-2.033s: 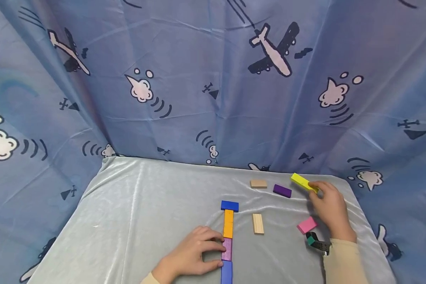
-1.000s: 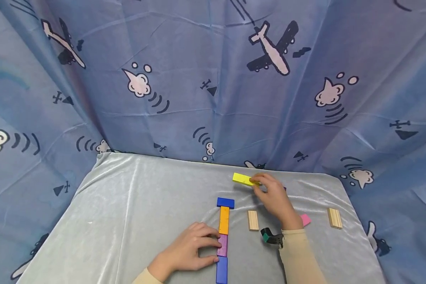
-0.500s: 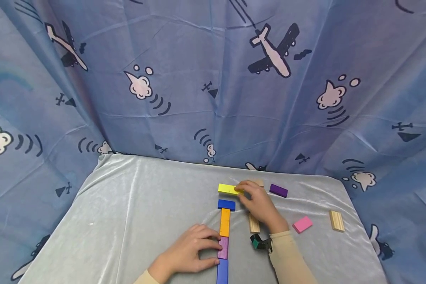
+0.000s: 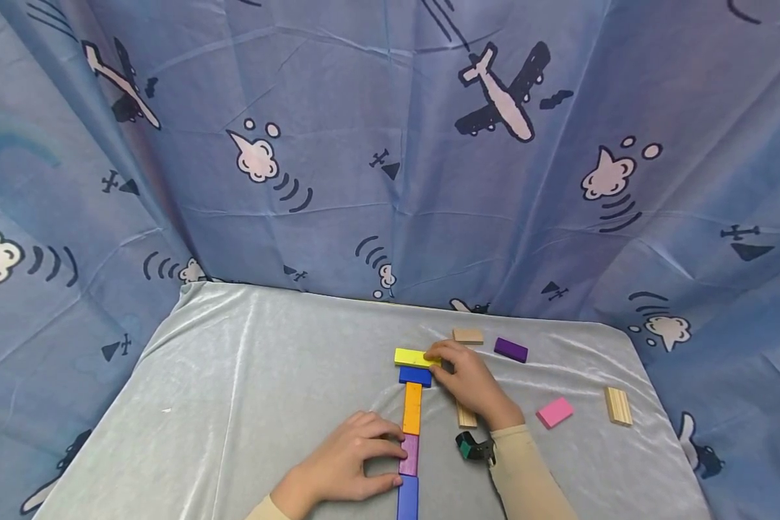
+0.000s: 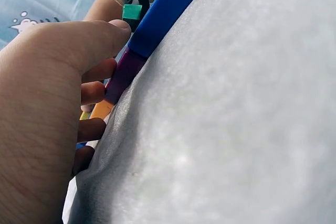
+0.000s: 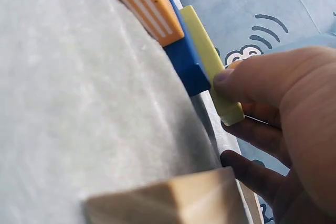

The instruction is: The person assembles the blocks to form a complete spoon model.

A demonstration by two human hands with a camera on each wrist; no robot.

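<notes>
My right hand [image 4: 471, 383] pinches a yellow block [image 4: 408, 357] by its right end, thumb on the near side. In the right wrist view the yellow block [image 6: 202, 38] lies lengthwise along the far side of a crosswise blue block [image 6: 188, 66]. From that blue block a single row runs toward me: an orange block [image 4: 412, 409], a light purple block [image 4: 409, 453] and another blue block [image 4: 407, 498]. Beside this row my left hand [image 4: 344, 458] rests with spread fingers, fingertips at the left side of the purple block and thumb tip near the joint with the blue one.
On the grey cloth [image 4: 286, 375] lie a striped wooden block [image 4: 466, 416] partly behind my right hand, a plain wooden block [image 4: 468, 336], a dark purple block [image 4: 510, 350], a pink block [image 4: 555, 412] and a striped wooden block [image 4: 618, 406]. A patterned blue curtain [image 4: 325, 180] hangs behind.
My right hand has carried the yellow block from the far right, leftward and then toward me, to the far side of the crosswise blue block. My left hand has stayed beside the row.
</notes>
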